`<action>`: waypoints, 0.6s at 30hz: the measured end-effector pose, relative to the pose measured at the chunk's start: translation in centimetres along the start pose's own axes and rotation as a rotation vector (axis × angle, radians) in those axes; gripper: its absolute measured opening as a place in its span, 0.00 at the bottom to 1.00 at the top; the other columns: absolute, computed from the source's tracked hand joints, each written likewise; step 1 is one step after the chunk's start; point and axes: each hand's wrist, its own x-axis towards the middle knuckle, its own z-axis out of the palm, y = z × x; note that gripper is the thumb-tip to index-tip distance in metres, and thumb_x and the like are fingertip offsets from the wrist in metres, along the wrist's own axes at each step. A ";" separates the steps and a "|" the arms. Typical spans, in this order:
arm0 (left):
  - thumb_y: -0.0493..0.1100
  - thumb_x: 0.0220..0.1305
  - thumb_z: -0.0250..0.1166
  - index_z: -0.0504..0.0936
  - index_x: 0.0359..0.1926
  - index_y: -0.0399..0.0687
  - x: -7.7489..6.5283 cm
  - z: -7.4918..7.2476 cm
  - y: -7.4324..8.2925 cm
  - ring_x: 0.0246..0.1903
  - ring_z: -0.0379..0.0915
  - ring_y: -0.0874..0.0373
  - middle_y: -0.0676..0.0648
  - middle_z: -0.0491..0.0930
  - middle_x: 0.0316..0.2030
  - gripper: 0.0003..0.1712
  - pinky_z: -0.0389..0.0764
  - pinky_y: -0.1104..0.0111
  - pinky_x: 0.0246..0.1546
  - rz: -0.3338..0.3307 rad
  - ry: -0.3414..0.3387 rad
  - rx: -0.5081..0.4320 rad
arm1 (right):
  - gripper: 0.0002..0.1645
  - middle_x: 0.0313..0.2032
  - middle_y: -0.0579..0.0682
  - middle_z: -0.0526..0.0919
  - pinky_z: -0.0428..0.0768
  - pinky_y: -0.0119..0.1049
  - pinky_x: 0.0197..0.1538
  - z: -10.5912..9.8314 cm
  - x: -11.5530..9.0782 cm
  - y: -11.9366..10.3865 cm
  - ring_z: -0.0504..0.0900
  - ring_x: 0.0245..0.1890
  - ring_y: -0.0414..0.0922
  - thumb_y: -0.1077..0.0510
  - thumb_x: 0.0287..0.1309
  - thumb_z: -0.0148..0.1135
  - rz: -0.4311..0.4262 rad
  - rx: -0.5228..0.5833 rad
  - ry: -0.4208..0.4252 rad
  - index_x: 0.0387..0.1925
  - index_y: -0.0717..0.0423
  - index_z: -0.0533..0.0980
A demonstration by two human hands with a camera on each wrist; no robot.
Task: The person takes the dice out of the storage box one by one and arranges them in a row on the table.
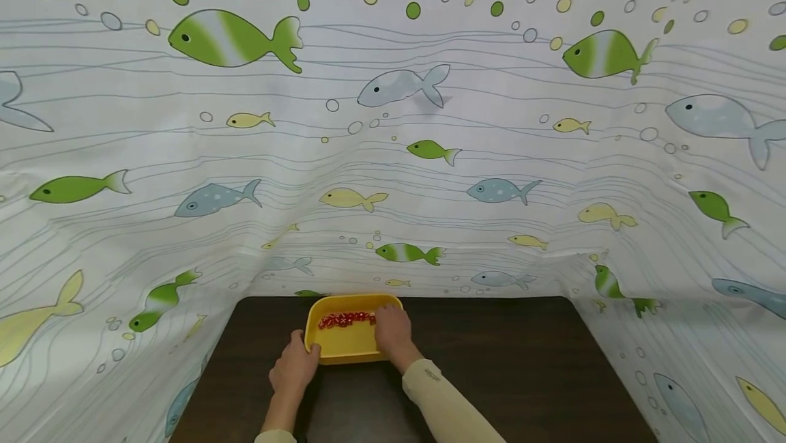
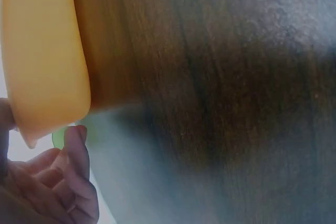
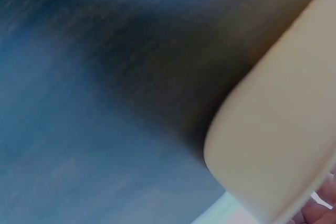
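A shallow yellow tray [image 1: 344,343] lies at the far edge of the dark table, with a row of small red-and-white pieces [image 1: 346,319] along its back part. My left hand [image 1: 293,364] holds the tray's front left corner, thumb over the rim and fingers outside. From the left wrist, that hand's curled fingers [image 2: 76,153] show below the tray's wall [image 2: 44,51]. Over the right end of the tray is my right hand [image 1: 393,334], bent down by the red pieces. Its fingertips are mostly hidden; I cannot tell whether they pinch a piece.
The dark wood table [image 1: 510,368] spreads on both sides of the tray, with a greyish patch [image 1: 362,405] in front of it. A white sheet [image 1: 344,156] printed with fish and bubbles hangs behind the table and along both sides.
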 end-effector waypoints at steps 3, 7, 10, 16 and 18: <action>0.52 0.75 0.56 0.66 0.71 0.33 0.0 0.1 -0.1 0.28 0.73 0.45 0.34 0.82 0.42 0.34 0.77 0.47 0.35 0.004 -0.011 0.003 | 0.09 0.39 0.50 0.86 0.84 0.47 0.54 -0.9 0.0 0.2 0.82 0.41 0.48 0.55 0.75 0.65 0.001 0.015 0.029 0.41 0.54 0.87; 0.52 0.76 0.54 0.70 0.65 0.33 0.1 0.3 -0.2 0.26 0.72 0.47 0.40 0.76 0.31 0.29 0.71 0.53 0.29 0.022 -0.019 0.012 | 0.09 0.37 0.49 0.86 0.83 0.47 0.53 -2.2 0.1 0.8 0.82 0.41 0.49 0.55 0.74 0.65 -0.002 0.024 0.087 0.38 0.51 0.88; 0.52 0.76 0.54 0.71 0.63 0.33 0.2 0.3 -0.3 0.25 0.72 0.47 0.42 0.74 0.29 0.27 0.70 0.54 0.28 0.034 -0.022 0.015 | 0.07 0.37 0.49 0.86 0.83 0.47 0.52 -3.1 0.1 1.5 0.82 0.40 0.49 0.55 0.72 0.67 -0.006 0.022 0.120 0.40 0.51 0.88; 0.52 0.76 0.53 0.70 0.62 0.33 0.4 0.2 -0.2 0.27 0.73 0.46 0.41 0.75 0.30 0.27 0.72 0.53 0.30 0.004 -0.053 0.010 | 0.09 0.43 0.50 0.89 0.84 0.51 0.53 -4.3 0.3 3.7 0.85 0.43 0.51 0.55 0.71 0.68 0.032 0.104 0.171 0.46 0.51 0.88; 0.52 0.76 0.52 0.70 0.62 0.33 0.3 0.1 -0.1 0.27 0.72 0.46 0.41 0.74 0.29 0.27 0.71 0.54 0.29 -0.002 -0.059 -0.004 | 0.09 0.43 0.51 0.90 0.84 0.53 0.53 -4.6 0.2 4.7 0.85 0.43 0.53 0.56 0.70 0.68 0.057 0.155 0.189 0.46 0.52 0.88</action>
